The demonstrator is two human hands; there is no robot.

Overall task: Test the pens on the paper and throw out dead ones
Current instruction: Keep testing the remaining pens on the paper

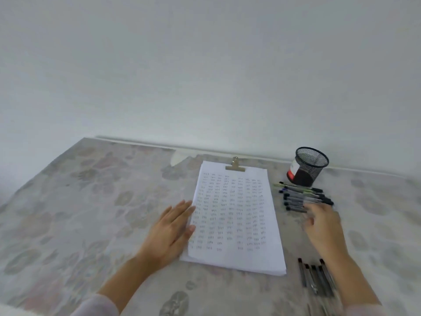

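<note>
A stack of white paper [234,215] covered in rows of short pen strokes lies on the table, held at its top by a metal clip [235,167]. My left hand [172,231] lies flat with straight fingers on the paper's left edge. My right hand [323,226], blurred, hovers with loosely spread fingers at the near end of a row of several pens [300,196] to the right of the paper. It holds nothing that I can see. A second group of several dark pens [316,279] lies near my right forearm.
A black mesh pen cup [307,166] stands behind the pens at the back right, with a red and white object inside or behind it. The table has a pale floral cloth [91,201]. A white wall rises just behind the table's far edge.
</note>
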